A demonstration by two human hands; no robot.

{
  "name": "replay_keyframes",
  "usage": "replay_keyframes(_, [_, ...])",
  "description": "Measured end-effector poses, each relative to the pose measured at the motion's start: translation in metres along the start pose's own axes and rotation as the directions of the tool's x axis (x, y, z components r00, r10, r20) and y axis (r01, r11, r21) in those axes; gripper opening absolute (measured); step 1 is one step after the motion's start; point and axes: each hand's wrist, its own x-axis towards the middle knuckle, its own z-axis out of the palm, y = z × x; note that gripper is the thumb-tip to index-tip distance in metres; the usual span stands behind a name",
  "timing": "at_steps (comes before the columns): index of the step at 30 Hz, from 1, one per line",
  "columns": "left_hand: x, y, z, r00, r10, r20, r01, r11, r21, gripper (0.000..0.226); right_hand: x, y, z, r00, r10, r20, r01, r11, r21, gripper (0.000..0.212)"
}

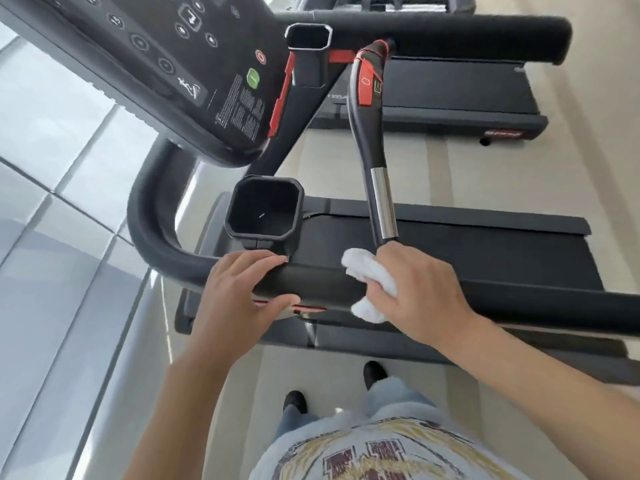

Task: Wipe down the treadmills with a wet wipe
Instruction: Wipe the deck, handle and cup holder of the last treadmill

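Well, the writing first: the console point(145, 64) of the near treadmill point(450, 251) carried white ringed button icons, a running-figure symbol, a green oval button, a red ringed button and a block of small white print too fine to read. A curved inner grip point(369, 133), glossy black with red inserts and a bright metal sleeve, showed a white oval outline on red; a red logo sat on the far treadmill point(460, 95), illegible. Two squarish, hollow cup holders point(265, 211) of dark plastic sat beside the console. The padded side handrail point(311, 280) looked matte black and rounded, bending away at the left. The wet wipe point(370, 284), white, bunched and soft, lay draped over that handrail, held there by the right hand point(420, 292), its fingers curled round the cloth and the bar beneath. The left hand point(239, 292) lay beside it on the same rail, fingers point(266, 261) spread and nearly straight over the top, thumb tucked under the near edge. Below, pale jeans, dark shoes and a printed T-shirt point(374, 452) with unreadable maroon lettering stood on a smooth light floor point(346, 161).
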Motion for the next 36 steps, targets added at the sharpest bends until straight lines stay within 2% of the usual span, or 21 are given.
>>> replay_keyframes(3, [0.002,-0.008,-0.005,0.999,0.039,0.015,-0.038,0.998,-0.057,0.056,0.029,-0.064,0.052,0.989,-0.122,-0.079,0.116,0.991,-0.072,0.02])
replay_keyframes(6, [-0.001,-0.019,-0.015,0.998,0.048,0.036,-0.043,0.993,-0.111,0.059,0.054,-0.102,0.075,0.991,-0.084,-0.1,0.082,0.996,-0.019,0.021])
replay_keyframes(9, [0.0,-0.025,-0.019,0.992,0.123,0.038,-0.12,0.991,-0.065,0.057,0.048,-0.099,0.072,0.989,-0.081,-0.122,0.081,0.997,-0.001,0.019])
replay_keyframes(11, [0.004,-0.017,-0.01,0.978,0.201,0.057,-0.199,0.979,-0.045,0.053,0.033,-0.08,0.06,0.983,-0.052,-0.179,0.045,0.998,-0.043,0.02])
replay_keyframes(15, [0.02,0.025,0.019,0.939,0.306,0.155,-0.308,0.951,-0.011,0.054,-0.011,-0.009,0.024,0.946,0.09,-0.311,-0.14,0.98,-0.141,0.021])
replay_keyframes(22, [0.039,0.122,0.073,0.899,0.337,0.282,-0.344,0.939,-0.026,0.055,-0.119,0.148,-0.066,0.818,0.253,-0.517,-0.405,0.891,-0.205,0.026])
replay_keyframes(26, [0.042,0.17,0.101,0.907,0.33,0.261,-0.344,0.939,0.011,0.054,-0.166,0.209,-0.094,0.665,0.408,-0.626,-0.586,0.804,-0.099,0.026])
replay_keyframes(29, [0.041,0.19,0.11,0.916,0.289,0.277,-0.314,0.948,0.052,0.056,-0.164,0.206,-0.089,0.585,0.497,-0.641,-0.632,0.774,0.024,0.023])
replay_keyframes(31, [0.039,0.194,0.11,0.926,0.271,0.264,-0.297,0.953,0.064,0.055,-0.148,0.181,-0.077,0.631,0.442,-0.637,-0.575,0.818,-0.001,0.022])
replay_keyframes(34, [0.038,0.193,0.112,0.924,0.274,0.267,-0.308,0.947,0.095,0.046,-0.108,0.122,-0.049,0.822,0.289,-0.491,-0.375,0.923,-0.084,0.021])
replay_keyframes(36, [0.037,0.19,0.111,0.919,0.276,0.283,-0.309,0.948,0.079,0.027,-0.08,0.089,-0.034,0.895,0.231,-0.381,-0.272,0.961,-0.058,0.022])
